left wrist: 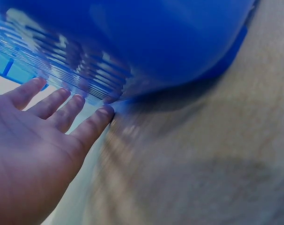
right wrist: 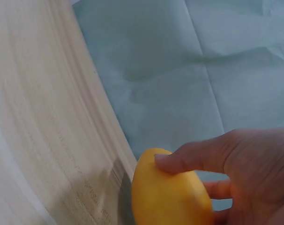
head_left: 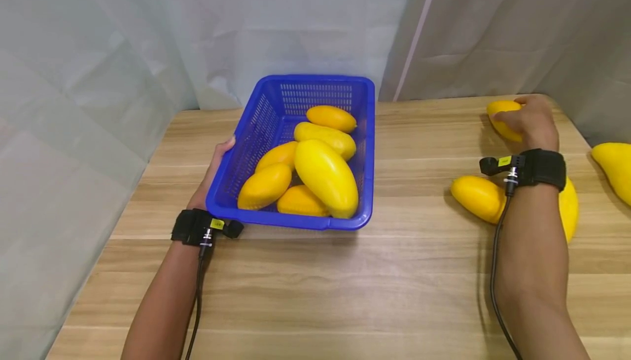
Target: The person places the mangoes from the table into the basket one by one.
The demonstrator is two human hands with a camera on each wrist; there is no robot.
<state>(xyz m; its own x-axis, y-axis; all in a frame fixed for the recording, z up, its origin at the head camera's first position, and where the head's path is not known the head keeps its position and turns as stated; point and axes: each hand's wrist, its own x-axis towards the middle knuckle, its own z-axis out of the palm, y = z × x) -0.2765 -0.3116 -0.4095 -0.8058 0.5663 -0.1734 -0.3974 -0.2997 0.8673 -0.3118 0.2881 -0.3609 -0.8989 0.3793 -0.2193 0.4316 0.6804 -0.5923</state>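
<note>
In the head view, a blue plastic basket [head_left: 366, 146] with slotted walls holds several yellow mangoes [head_left: 325, 176]. My left hand [head_left: 213, 168] is at the basket's left side. The left wrist view shows the fingers [left wrist: 88, 127] of that hand extended, their tips against the slotted wall. Toward the table's far right corner, my right hand [head_left: 536, 121] grips a mango [head_left: 504, 121]. The right wrist view has the thumb lying over this mango [right wrist: 168, 201], with the other fingers partly hidden behind it.
Under the right forearm, a mango [head_left: 477, 198] and another yellow mango [head_left: 569, 209] lie partly covered. One more mango [head_left: 615, 169] rests at the right edge of view. The wooden table [head_left: 394, 283] meets a pale hanging sheet [head_left: 305, 26] at its back edge.
</note>
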